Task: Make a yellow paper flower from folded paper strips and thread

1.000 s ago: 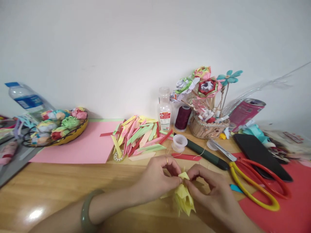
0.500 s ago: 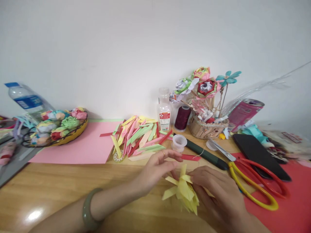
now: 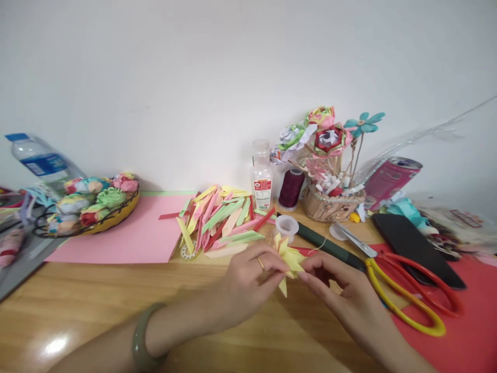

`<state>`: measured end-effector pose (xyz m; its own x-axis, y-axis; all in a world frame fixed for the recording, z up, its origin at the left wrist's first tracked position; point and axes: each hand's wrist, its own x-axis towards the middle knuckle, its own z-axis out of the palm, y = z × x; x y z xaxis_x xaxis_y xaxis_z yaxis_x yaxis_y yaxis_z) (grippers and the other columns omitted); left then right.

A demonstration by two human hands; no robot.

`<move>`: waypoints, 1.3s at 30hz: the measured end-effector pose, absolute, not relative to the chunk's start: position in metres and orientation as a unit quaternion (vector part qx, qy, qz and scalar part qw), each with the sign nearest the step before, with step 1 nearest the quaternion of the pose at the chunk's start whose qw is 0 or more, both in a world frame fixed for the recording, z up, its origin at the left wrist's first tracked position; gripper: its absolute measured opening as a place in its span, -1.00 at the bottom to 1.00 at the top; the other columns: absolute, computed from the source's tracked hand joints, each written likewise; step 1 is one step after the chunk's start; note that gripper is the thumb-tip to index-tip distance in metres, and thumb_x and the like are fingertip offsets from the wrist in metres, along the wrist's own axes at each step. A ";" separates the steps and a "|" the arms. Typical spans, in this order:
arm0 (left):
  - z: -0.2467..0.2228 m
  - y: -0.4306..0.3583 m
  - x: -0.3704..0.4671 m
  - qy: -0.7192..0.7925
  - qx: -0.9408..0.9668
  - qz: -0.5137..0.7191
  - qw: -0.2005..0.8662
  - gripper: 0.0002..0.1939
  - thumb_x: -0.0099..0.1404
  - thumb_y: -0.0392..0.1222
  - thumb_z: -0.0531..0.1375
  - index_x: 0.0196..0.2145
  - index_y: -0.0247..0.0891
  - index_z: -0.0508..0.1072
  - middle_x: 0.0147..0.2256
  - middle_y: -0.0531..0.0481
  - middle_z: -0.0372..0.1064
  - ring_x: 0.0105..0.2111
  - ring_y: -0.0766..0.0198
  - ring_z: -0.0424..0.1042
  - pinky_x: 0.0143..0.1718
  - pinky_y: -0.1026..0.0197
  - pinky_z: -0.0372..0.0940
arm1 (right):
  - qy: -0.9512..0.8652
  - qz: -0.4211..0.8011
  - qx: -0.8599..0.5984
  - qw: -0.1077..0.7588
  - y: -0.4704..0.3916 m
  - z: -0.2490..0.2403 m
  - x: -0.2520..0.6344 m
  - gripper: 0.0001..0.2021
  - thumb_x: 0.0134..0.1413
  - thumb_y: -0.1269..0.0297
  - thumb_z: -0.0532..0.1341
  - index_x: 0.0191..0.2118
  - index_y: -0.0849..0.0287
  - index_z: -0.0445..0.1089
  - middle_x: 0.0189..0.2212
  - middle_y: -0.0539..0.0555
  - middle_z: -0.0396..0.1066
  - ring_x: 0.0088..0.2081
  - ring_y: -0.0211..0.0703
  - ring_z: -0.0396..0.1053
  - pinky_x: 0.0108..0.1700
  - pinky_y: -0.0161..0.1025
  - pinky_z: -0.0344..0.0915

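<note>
A yellow folded-paper flower (image 3: 292,260) with pointed petals is held above the wooden table, between my two hands. My left hand (image 3: 252,280), with a ring on one finger, pinches its left side between thumb and fingertips. From the right, my right hand (image 3: 339,287) grips the flower's edge with thumb and forefinger. One pointed petal hangs down between the hands. Just behind them stands a small clear plastic cup (image 3: 286,228). A heap of coloured paper strips (image 3: 223,217) lies beyond my left hand.
Scissors (image 3: 404,295) with red and yellow handles lie right of my right hand, near a black phone (image 3: 415,248). A dark green-handled tool (image 3: 330,246), thread spool (image 3: 291,189), glass bottle (image 3: 263,178) and flower basket (image 3: 330,204) stand behind. Pink paper (image 3: 128,243) lies left.
The yellow paper flower has been raised and turned, its petals now pointing up and away. My left hand has closed onto it; before, its fingers were spread above.
</note>
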<state>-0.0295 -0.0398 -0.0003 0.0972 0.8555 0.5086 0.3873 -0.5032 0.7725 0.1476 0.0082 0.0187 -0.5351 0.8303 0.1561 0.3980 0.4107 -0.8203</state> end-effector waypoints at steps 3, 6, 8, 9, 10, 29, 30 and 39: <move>-0.003 -0.041 -0.030 0.432 0.721 0.495 0.220 -0.90 0.24 -0.35 0.08 -0.35 -0.25 0.38 -0.38 -0.01 0.31 -0.34 0.32 0.32 -0.29 0.25 0.24 | -0.772 0.415 -0.391 0.279 0.009 0.016 0.147 -0.75 0.04 0.08 0.13 -0.51 0.13 0.31 -0.57 -0.02 0.31 -0.49 -0.22 0.25 -0.46 -0.30 0.21; -0.006 -0.040 -0.029 0.436 0.710 0.504 0.228 -0.91 0.26 -0.34 0.06 -0.34 -0.25 0.34 -0.39 -0.01 0.29 -0.34 0.32 0.30 -0.29 0.24 0.23 | -0.761 0.429 -0.398 0.282 0.008 0.016 0.147 -0.74 0.05 0.09 0.13 -0.52 0.14 0.29 -0.57 -0.03 0.30 -0.49 -0.23 0.25 -0.45 -0.32 0.21; -0.007 -0.039 -0.029 0.440 0.701 0.508 0.237 -0.92 0.26 -0.34 0.05 -0.34 -0.25 0.33 -0.39 0.00 0.28 -0.34 0.31 0.29 -0.29 0.24 0.22 | -0.758 0.431 -0.400 0.283 0.007 0.016 0.148 -0.74 0.06 0.10 0.12 -0.52 0.14 0.28 -0.57 -0.04 0.30 -0.48 -0.24 0.25 -0.44 -0.32 0.20; -0.007 -0.039 -0.028 0.444 0.697 0.509 0.243 -0.92 0.26 -0.33 0.05 -0.35 -0.25 0.33 -0.40 0.00 0.27 -0.34 0.31 0.28 -0.28 0.24 0.21 | -0.758 0.432 -0.399 0.283 0.007 0.016 0.148 -0.75 0.06 0.10 0.12 -0.51 0.14 0.28 -0.56 -0.04 0.30 -0.48 -0.24 0.25 -0.44 -0.33 0.20; -0.007 -0.039 -0.028 0.449 0.690 0.509 0.250 -0.93 0.26 -0.32 0.06 -0.35 -0.25 0.32 -0.40 0.00 0.27 -0.35 0.31 0.28 -0.28 0.24 0.20 | -0.757 0.432 -0.400 0.284 0.006 0.015 0.148 -0.75 0.07 0.11 0.12 -0.51 0.14 0.28 -0.56 -0.04 0.30 -0.48 -0.24 0.25 -0.44 -0.33 0.20; -0.002 -0.033 -0.029 0.509 0.514 0.555 0.411 -0.86 0.23 -0.16 0.10 -0.39 -0.26 0.23 -0.42 0.06 0.20 -0.41 0.35 0.27 -0.36 0.28 0.22 | -0.717 0.443 -0.422 0.334 0.008 0.014 0.154 -0.74 0.04 0.08 0.12 -0.53 0.13 0.25 -0.56 -0.01 0.32 -0.46 -0.19 0.29 -0.43 -0.28 0.21; -0.001 -0.032 -0.030 0.504 0.498 0.565 0.422 -0.85 0.23 -0.15 0.11 -0.39 -0.27 0.22 -0.41 0.06 0.20 -0.41 0.35 0.27 -0.35 0.28 0.23 | -0.708 0.445 -0.426 0.346 0.009 0.014 0.155 -0.74 0.04 0.08 0.12 -0.52 0.13 0.25 -0.56 -0.01 0.32 -0.46 -0.18 0.29 -0.42 -0.28 0.22; 0.004 -0.033 -0.030 0.361 0.510 0.551 0.553 -0.84 0.22 -0.13 0.14 -0.36 -0.28 0.27 -0.33 0.01 0.26 -0.34 0.36 0.31 -0.30 0.29 0.27 | -0.651 0.429 -0.484 0.398 0.019 0.019 0.153 -0.72 -0.01 -0.01 0.14 -0.30 0.07 0.39 -0.44 0.00 0.39 -0.39 -0.16 0.31 -0.32 -0.27 0.27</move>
